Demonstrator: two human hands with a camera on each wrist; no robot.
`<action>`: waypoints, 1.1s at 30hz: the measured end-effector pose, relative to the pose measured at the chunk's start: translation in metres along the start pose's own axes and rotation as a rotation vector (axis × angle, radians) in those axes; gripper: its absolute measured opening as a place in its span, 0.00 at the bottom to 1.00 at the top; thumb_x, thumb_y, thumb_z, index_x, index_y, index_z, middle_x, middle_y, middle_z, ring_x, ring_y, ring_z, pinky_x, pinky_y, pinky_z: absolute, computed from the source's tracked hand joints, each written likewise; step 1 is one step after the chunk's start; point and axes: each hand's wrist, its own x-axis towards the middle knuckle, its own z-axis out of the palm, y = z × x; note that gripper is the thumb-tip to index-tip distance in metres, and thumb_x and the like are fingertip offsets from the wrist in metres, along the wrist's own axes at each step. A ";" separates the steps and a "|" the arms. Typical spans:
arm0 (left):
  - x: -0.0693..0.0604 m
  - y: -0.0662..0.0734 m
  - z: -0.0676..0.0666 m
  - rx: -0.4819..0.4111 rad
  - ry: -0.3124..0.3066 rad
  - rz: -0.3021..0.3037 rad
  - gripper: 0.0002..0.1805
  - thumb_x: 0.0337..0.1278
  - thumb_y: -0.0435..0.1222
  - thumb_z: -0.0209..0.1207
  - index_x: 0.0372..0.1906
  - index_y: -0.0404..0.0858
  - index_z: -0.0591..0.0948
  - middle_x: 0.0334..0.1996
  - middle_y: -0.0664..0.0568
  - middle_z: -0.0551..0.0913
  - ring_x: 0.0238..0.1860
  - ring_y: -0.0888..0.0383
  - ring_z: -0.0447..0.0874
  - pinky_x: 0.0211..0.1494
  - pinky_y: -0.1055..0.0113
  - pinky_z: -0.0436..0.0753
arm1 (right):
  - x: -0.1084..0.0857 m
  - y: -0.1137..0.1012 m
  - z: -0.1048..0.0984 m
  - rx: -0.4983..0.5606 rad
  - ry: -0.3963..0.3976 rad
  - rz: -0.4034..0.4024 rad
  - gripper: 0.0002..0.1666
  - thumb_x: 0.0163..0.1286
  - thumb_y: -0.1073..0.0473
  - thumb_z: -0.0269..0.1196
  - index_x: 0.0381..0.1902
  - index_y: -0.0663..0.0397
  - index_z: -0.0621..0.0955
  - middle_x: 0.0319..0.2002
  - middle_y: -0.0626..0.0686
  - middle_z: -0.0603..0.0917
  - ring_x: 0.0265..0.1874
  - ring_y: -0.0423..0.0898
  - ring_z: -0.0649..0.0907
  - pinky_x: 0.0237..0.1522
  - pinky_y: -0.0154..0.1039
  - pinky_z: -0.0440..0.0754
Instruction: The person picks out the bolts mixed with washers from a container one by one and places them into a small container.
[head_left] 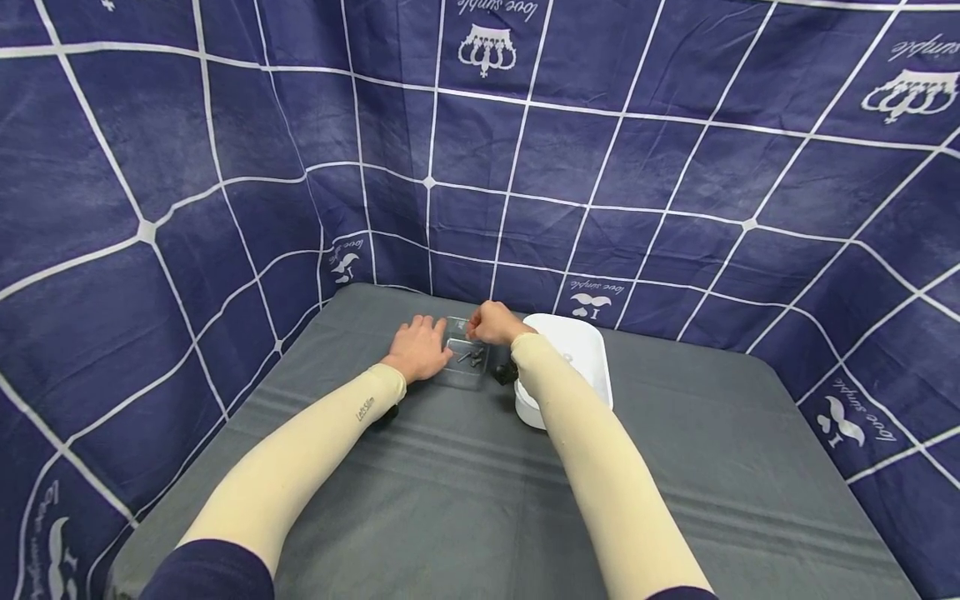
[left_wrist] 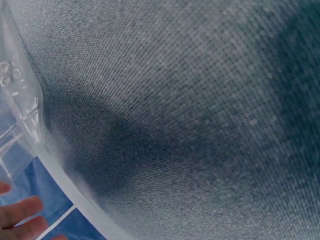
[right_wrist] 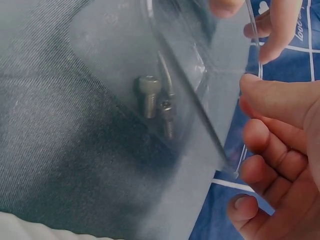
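Note:
A small clear plastic box (head_left: 460, 379) lies on the grey table, its raised lid (head_left: 454, 327) at the far side. Inside are several metal screws, among them a socket-head screw (right_wrist: 149, 95). My right hand (head_left: 495, 323) is at the lid's right edge; thumb and curled fingers pinch the clear edge in the right wrist view. With fingers fairly straight, my left hand (head_left: 418, 347) rests against the box's left side. Some of its fingers (right_wrist: 280, 32) also show beyond the clear plastic in the right wrist view. In the left wrist view, only fingertips (left_wrist: 22, 215) and part of the box appear.
Just right of the box stands a white oval-cornered tub (head_left: 600, 367), partly under my right forearm, with small pale things inside. A black object (head_left: 504, 372) sits between box and tub. Blue patterned cloth (head_left: 570, 150) hangs behind the grey-covered table (head_left: 435, 500).

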 end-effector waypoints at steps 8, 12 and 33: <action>0.000 0.002 -0.004 0.035 -0.023 0.023 0.36 0.66 0.53 0.56 0.72 0.37 0.68 0.64 0.38 0.73 0.69 0.41 0.67 0.67 0.42 0.70 | -0.008 0.008 0.001 0.009 0.031 -0.012 0.06 0.62 0.56 0.72 0.37 0.50 0.90 0.37 0.47 0.90 0.40 0.45 0.85 0.49 0.40 0.81; 0.001 0.002 -0.008 0.049 -0.017 0.035 0.36 0.66 0.53 0.57 0.71 0.36 0.69 0.64 0.38 0.73 0.68 0.41 0.67 0.67 0.42 0.70 | -0.012 0.009 -0.003 0.015 0.061 -0.015 0.05 0.61 0.57 0.73 0.35 0.49 0.90 0.35 0.48 0.90 0.39 0.46 0.85 0.47 0.41 0.81; 0.009 0.020 -0.018 0.060 0.025 0.108 0.34 0.66 0.51 0.56 0.71 0.37 0.71 0.66 0.39 0.72 0.69 0.42 0.66 0.68 0.42 0.70 | -0.024 0.030 -0.017 0.030 0.094 -0.024 0.10 0.60 0.57 0.73 0.40 0.53 0.89 0.35 0.50 0.89 0.38 0.47 0.83 0.45 0.41 0.80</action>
